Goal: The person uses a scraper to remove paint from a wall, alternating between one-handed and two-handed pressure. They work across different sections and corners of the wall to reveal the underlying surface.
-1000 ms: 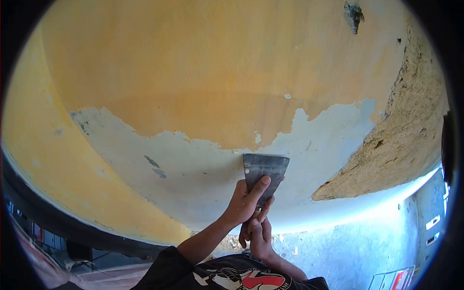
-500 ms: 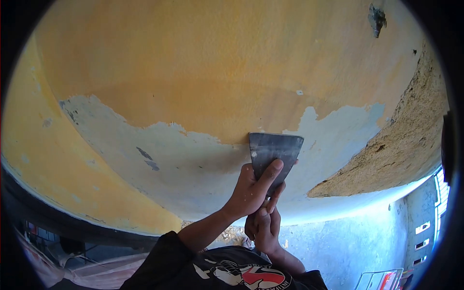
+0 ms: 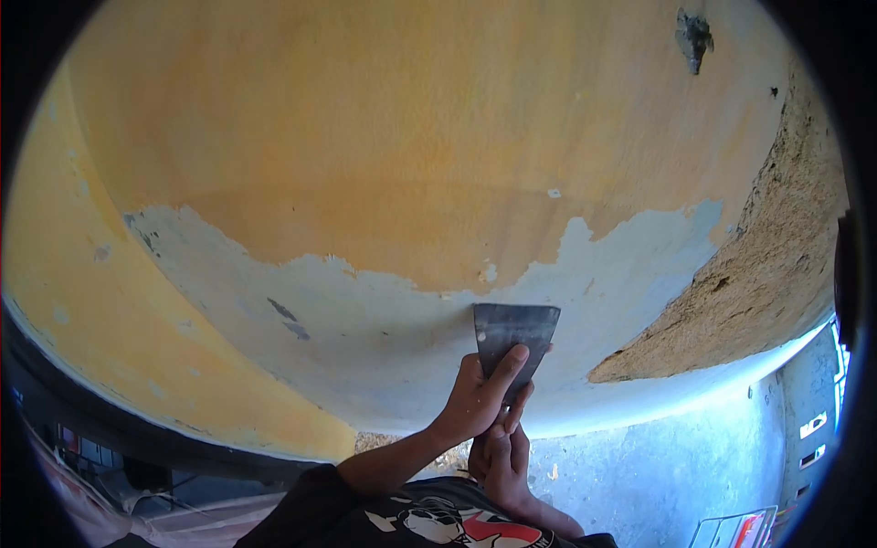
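In the head view, a wide-bladed scraper (image 3: 514, 324) is held upright in front of the pale patch (image 3: 393, 365) of wall, with its top edge set just below the ragged border of the yellow paint (image 3: 393, 137). The blade is gripped by the left hand (image 3: 477, 397), the thumb being laid flat along its face; the right hand (image 3: 504, 466) is wrapped low around the handle, most of which is hidden. Half a second ago the border was overlapped by the blade; now the scraper is seen lower, and a small pale chip (image 3: 491, 272) just above it is uncovered. By that, no paint is judged to be engaged at this instant; whether the wall is touched cannot be told. To the scraper's left and right, smooth pale surface is left open for sideways movement. Farther right, that room is bounded by rough brown plaster (image 3: 731, 283), by whose lip a blade corner could be caught.
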`<state>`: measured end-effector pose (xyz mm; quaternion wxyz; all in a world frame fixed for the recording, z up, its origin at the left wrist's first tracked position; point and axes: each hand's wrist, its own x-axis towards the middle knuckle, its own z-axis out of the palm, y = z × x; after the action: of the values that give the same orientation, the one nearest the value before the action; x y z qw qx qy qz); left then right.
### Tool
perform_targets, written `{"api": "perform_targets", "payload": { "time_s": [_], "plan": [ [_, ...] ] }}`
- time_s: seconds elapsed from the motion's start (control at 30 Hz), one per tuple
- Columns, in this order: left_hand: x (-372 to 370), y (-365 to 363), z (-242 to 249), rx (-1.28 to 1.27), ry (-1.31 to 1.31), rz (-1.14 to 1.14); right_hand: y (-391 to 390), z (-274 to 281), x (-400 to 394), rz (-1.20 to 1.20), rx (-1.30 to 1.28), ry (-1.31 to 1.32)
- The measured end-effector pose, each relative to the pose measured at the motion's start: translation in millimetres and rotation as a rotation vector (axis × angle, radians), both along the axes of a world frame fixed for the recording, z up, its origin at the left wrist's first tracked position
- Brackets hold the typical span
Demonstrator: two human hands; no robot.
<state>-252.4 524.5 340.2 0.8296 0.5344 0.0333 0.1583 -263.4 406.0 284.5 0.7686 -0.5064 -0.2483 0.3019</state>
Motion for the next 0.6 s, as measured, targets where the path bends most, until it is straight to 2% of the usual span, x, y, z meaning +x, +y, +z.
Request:
{"api": "perform_targets", "payload": {
  "time_s": [0.27,0.6],
  "plan": [
    [2.1,3.7,-8.2,-0.016,-0.022,-0.027,2.5,0.3,-0.5,-0.011,0.011,-0.043],
    [1.5,3.9,6.9,0.017,-0.044,-0.038,1.4,16.5,-1.4,-0.034,-0.002,-0.048]
  ]
}}
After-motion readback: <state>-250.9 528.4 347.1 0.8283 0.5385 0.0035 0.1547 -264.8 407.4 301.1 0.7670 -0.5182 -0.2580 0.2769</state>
